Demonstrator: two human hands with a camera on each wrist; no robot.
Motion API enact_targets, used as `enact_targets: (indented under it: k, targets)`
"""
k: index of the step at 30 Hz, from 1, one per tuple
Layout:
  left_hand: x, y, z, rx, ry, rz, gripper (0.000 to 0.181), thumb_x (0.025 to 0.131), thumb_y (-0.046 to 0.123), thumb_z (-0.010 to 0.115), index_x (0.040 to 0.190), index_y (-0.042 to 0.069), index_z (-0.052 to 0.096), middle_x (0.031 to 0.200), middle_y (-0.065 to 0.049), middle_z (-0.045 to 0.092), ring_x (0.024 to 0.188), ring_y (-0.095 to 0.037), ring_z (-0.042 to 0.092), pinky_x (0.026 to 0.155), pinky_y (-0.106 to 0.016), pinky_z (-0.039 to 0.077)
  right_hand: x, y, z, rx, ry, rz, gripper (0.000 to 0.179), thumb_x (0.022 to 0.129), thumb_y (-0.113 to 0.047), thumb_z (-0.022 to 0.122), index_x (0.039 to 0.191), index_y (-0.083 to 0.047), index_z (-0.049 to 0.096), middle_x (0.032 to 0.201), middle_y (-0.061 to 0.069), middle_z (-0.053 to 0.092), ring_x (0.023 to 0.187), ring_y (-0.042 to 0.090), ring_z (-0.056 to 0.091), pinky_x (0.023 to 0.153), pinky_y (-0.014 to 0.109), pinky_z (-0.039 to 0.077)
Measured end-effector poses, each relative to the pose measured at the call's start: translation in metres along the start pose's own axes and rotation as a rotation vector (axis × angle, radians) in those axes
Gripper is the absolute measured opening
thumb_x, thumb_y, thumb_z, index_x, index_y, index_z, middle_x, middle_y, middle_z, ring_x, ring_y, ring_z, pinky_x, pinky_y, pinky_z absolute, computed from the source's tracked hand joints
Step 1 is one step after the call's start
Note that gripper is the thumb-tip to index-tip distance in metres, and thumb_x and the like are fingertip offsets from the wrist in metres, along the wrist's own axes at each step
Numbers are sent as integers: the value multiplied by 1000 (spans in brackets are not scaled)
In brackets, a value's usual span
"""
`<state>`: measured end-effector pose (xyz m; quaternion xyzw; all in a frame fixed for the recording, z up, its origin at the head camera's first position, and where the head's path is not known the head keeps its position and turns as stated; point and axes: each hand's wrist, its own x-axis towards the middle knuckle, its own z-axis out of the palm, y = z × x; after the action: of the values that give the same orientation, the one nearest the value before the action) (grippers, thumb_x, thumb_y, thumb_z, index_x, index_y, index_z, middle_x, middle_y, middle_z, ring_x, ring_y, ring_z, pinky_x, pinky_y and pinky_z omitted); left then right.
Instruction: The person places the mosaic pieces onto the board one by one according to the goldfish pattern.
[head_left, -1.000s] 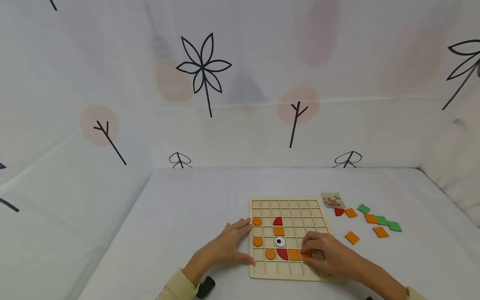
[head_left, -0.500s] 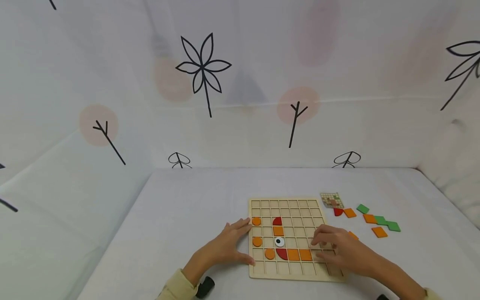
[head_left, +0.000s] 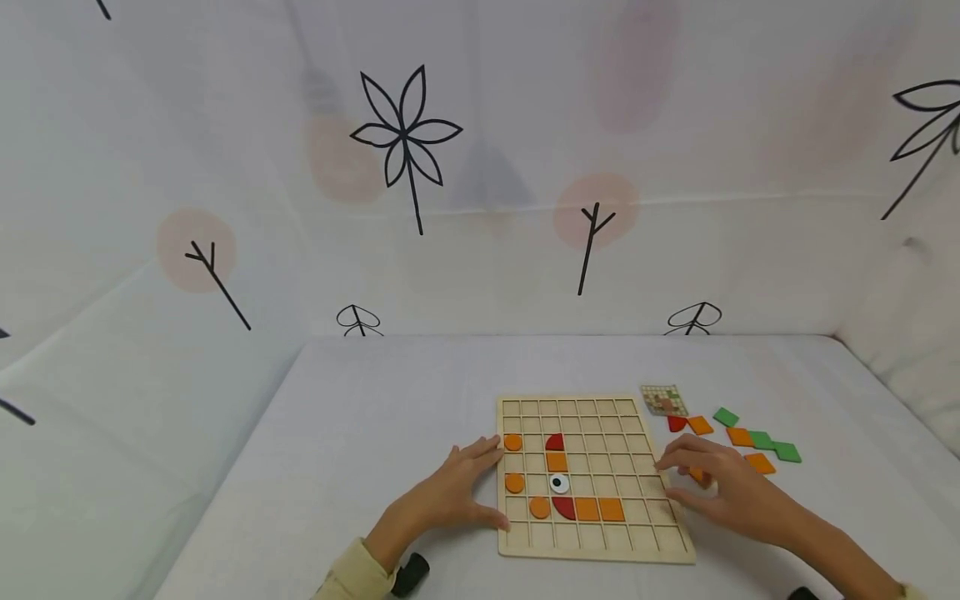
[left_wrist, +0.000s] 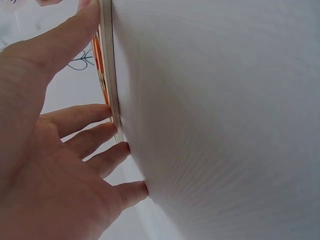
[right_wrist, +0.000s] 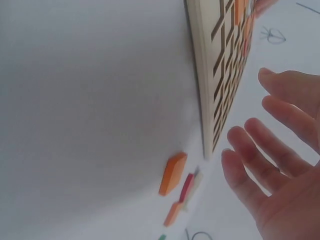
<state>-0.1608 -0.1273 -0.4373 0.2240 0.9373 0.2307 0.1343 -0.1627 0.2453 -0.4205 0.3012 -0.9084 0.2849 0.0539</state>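
Observation:
A square wooden grid board [head_left: 600, 417] lies on the table. My left hand [head_left: 450, 490] rests at its left edge, fingers spread; in the left wrist view the fingertips [left_wrist: 112, 155] reach the board's side and the tabletop. My right hand [head_left: 727, 487] hovers past the board's right edge with nothing in its grasp, its fingers loosely bent. An orange square tile [head_left: 696, 475] is partly hidden behind that hand. On the board sit several orange discs [head_left: 540, 507], a googly-eye disc [head_left: 559, 483], red quarter-round tiles [head_left: 563, 507] and orange square tiles [head_left: 611, 509].
Right of the board lie loose orange tiles [head_left: 760, 463], green tiles [head_left: 787, 452] and a red quarter-round piece [head_left: 677, 423]. A small pattern card [head_left: 663, 400] is beside the board's far right corner. Patterned white cloth [head_left: 487, 267] rises behind the table.
My right hand has let go of an orange square tile, which stays in the board's row, and has moved right off the board. The left hand has stayed in place.

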Motion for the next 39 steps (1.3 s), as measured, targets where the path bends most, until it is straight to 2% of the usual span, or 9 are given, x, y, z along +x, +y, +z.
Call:
enact_targets:
  k: [5,11,16,22,26,30,34,39]
  targets:
    - [0,0,1,-4,-2,0,96,68,56,77,144,10,41,153,-3,29,141,-23,23,111,-55,18,-6,10,-5,-36,94,-18,28,71,-13,83,95,-19,70,98,-11,59,76,5,52,58,20,47]
    - [0,1,-1,-10,1,-1,96,67,56,77,144,9,41,153,-4,29,141,-24,23,112,-54,17,-9,23,-9,-62,118,-5,29,68,-10,84,92,-19,70,93,-10,59,72,4,50,52,19,42]
    - [-1,1,-2,-6,0,-1,96,67,55,78,144,9,41,153,-4,28,141,-24,23,112,-54,17,-10,33,-9,-106,91,51,28,68,-14,84,91,-19,70,89,-9,56,70,3,45,50,17,37]
    - [0,0,-2,-25,-2,3,96,68,53,79,143,8,41,153,-5,29,141,-24,23,112,-55,16,-12,46,-4,-96,26,132,26,67,-18,85,88,-18,70,84,-12,55,68,2,42,51,18,35]
    - [0,0,-1,-26,-3,5,96,67,54,78,143,9,41,153,-4,29,141,-24,22,111,-55,17,-13,50,0,-78,50,108,25,67,-13,85,86,-17,70,80,-15,54,64,0,40,50,18,35]
    - [0,1,-1,-26,-4,-2,96,67,55,78,144,10,41,153,-3,29,142,-23,22,112,-55,16,-12,50,1,-63,38,117,21,69,-9,83,84,-16,70,76,-15,52,63,0,41,49,18,39]
    - [0,1,-1,-24,-4,-9,96,67,56,78,144,11,41,153,-3,29,142,-22,22,112,-54,16,-11,50,1,-61,12,131,19,70,-5,80,83,-16,71,76,-13,52,63,0,41,50,19,42]
    - [-1,1,-1,-26,-8,-12,97,67,56,78,144,11,41,153,-2,28,142,-22,22,112,-53,16,-10,49,2,-72,28,104,22,68,-2,80,82,-16,71,79,-13,53,63,-1,40,49,18,41]
